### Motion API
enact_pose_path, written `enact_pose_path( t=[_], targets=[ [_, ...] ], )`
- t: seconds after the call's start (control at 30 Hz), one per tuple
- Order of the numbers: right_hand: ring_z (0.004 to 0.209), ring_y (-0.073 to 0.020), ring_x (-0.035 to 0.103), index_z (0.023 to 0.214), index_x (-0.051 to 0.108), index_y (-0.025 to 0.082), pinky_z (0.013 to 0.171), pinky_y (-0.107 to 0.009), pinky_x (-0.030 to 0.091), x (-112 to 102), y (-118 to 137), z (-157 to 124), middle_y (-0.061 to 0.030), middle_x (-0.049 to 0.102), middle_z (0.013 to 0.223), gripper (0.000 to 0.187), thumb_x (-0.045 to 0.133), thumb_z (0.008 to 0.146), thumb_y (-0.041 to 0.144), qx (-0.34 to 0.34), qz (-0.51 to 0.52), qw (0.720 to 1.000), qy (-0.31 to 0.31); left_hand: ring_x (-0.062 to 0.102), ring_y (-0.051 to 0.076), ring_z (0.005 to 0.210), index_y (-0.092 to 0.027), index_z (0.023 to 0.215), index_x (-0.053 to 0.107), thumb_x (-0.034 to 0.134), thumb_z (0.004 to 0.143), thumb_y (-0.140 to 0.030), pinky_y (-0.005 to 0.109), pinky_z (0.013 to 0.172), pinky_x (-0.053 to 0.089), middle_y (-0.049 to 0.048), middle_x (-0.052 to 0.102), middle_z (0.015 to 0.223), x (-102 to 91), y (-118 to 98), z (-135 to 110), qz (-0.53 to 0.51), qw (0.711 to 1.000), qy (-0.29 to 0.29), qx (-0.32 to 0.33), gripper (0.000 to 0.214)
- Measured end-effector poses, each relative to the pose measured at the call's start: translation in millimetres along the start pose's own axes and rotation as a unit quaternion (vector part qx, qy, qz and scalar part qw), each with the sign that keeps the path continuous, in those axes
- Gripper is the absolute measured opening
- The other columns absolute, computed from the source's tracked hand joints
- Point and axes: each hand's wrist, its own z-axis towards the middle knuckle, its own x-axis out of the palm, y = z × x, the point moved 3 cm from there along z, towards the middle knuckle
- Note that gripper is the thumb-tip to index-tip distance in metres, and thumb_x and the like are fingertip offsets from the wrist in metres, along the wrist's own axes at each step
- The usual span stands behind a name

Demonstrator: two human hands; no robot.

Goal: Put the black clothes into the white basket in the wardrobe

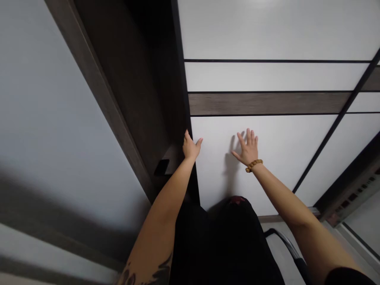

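A white sliding wardrobe door [279,138] with black strips and a brown wood-grain band [267,103] stands in front of my knees. My left hand [190,147] is at the door's dark left edge, its thumb over the white front and its fingers hooked round the edge, partly hidden. Farther right, my right hand [248,150] has its fingers spread against the lower white panel, holding nothing. Its shadow falls just left of it. A brown beaded bracelet [254,164] circles the right wrist.
Left of the door edge is a dark opening with a small black flat object [162,167] low inside. A brown frame post [109,107] and a pale wall [59,118] bound it. Beneath me shows a chair's metal armrest [286,241]; another door panel is at right.
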Motion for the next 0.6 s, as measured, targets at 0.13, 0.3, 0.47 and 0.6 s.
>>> enact_pose_path(
  t=[0.13,0.3,0.47,0.6],
  targets=[
    [0.166,-0.0481,0.005,0.171,0.032,0.024,0.127,-0.075,0.012,10.2,60.4,3.8,-0.0192,0.002,0.182,0.094,0.067,0.089,0.055,-0.042,0.017,0.998,0.053,0.057,0.042,0.145,-0.013,0.163,0.031,0.075,0.093,-0.042,0.053,0.118,0.047,0.0272,0.054,0.160,8.7,-4.5,2.6,-0.024,0.999,0.024,0.013,0.087],
    [0.165,-0.0519,0.001,0.174,0.019,0.020,0.126,-0.076,0.011,30.0,125.8,12.9,-0.0247,-0.002,0.181,0.120,0.077,0.080,0.065,-0.032,0.031,0.995,0.092,0.059,0.040,0.143,-0.015,0.159,0.037,0.076,0.093,-0.039,0.052,0.118,0.048,0.0236,0.058,0.158,18.4,-4.5,7.7,-0.084,0.995,0.048,0.031,0.080],
    [0.162,-0.0583,-0.001,0.174,0.014,0.020,0.118,-0.085,0.015,59.8,153.3,17.4,-0.0294,-0.010,0.178,0.132,0.083,0.072,0.068,0.042,0.049,0.994,0.083,0.054,0.031,0.150,-0.021,0.165,0.036,0.064,0.099,-0.028,0.048,0.122,0.047,0.0159,0.053,0.165,27.5,6.2,6.7,-0.168,0.975,0.113,0.095,0.073],
    [0.161,-0.0594,-0.002,0.173,0.020,0.018,0.115,-0.087,0.014,75.6,146.7,14.5,-0.0313,-0.008,0.178,0.124,0.080,0.074,0.062,0.071,0.019,0.996,0.053,0.053,0.030,0.150,-0.022,0.168,0.037,0.063,0.096,-0.022,0.048,0.122,0.048,0.0144,0.050,0.167,35.7,19.6,-8.1,-0.191,0.959,0.169,0.127,0.077]
  ],
)
